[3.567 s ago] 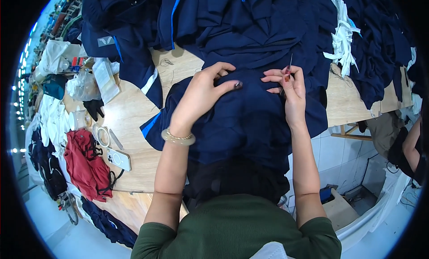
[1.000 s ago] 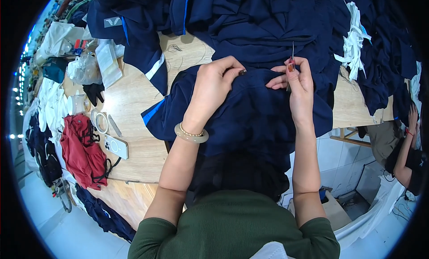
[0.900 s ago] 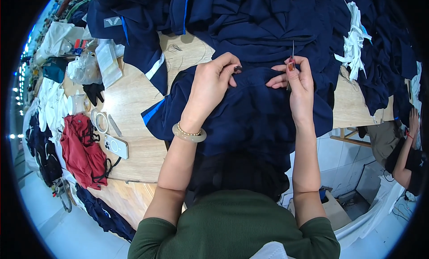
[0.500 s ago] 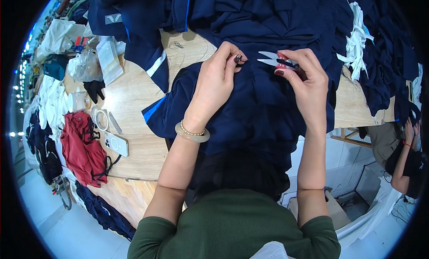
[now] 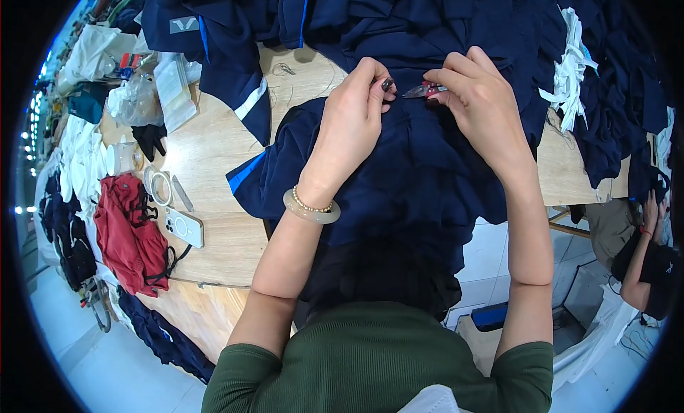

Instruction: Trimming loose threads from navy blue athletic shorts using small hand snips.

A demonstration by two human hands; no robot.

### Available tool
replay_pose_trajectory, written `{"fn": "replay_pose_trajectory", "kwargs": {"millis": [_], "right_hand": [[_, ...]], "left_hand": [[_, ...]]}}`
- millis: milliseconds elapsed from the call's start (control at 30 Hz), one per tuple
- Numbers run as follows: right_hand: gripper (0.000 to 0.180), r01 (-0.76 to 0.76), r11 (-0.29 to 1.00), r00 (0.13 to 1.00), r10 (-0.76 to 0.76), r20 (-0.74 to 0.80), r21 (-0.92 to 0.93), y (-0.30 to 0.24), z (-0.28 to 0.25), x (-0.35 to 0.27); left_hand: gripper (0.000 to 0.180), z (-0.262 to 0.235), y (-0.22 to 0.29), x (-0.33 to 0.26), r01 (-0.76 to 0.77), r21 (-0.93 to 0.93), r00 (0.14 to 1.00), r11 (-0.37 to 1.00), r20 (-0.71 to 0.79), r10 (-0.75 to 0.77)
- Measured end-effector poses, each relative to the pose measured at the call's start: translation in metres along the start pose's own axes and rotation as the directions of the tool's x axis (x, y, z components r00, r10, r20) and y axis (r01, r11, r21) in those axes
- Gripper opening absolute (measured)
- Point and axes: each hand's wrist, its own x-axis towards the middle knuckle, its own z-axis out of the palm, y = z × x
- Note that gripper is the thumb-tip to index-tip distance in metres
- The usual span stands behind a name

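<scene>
A navy garment [image 5: 406, 167] lies spread at the table's near edge and over my lap, with a bright blue strip showing at its left side. My left hand [image 5: 353, 114] is closed in a pinch above it; what sits between the fingertips is too small to make out. Red-handled thread snips [image 5: 415, 92] are gripped in my right hand [image 5: 479, 103], their blades together and pointing left toward the pinching fingers. Part of the handles is hidden by my fingers.
More navy garments [image 5: 427, 28] heap up at the back. White fabric strips [image 5: 570, 71] lie at the right. On the wooden table [image 5: 221, 142] to the left are a phone [image 5: 184, 228], a tape roll [image 5: 162, 189] and a red bag [image 5: 132, 231]. Another person [image 5: 641, 256] sits far right.
The snips' blades have gone from spread to together. My right hand has turned and moved slightly left and up, its elbow swinging outward. My left hand has shifted a little right and stays pinched.
</scene>
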Motion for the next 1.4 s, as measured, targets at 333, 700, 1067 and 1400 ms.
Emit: {"fn": "replay_pose_trajectory", "kwargs": {"millis": [333,700,1067,1400], "right_hand": [[0.015,-0.006,1.0,1.0,0.007,0.005,-0.023,-0.001,-0.003,0.003],[0.012,0.046,0.997,0.999,-0.046,0.001,-0.069,-0.002,0.004,0.005],[0.019,-0.295,0.665,0.9,0.434,-0.033,0.686,-0.002,-0.001,-0.014],[0.023,-0.325,0.079,0.801,0.553,0.23,0.943,0.004,0.04,-0.032]], "left_hand": [[0.005,0.0,-0.003,0.001,0.0,-0.025,1.0,1.0,0.0,0.0],[0.01,-0.002,0.001,0.002,0.052,0.002,0.998,0.999,0.038,-0.052],[0.011,-0.024,-0.011,0.0,0.014,0.186,0.889,0.983,-0.452,0.073],[0.007,-0.031,-0.026,0.002,-0.008,0.213,0.998,0.977,-0.059,0.021]]}}
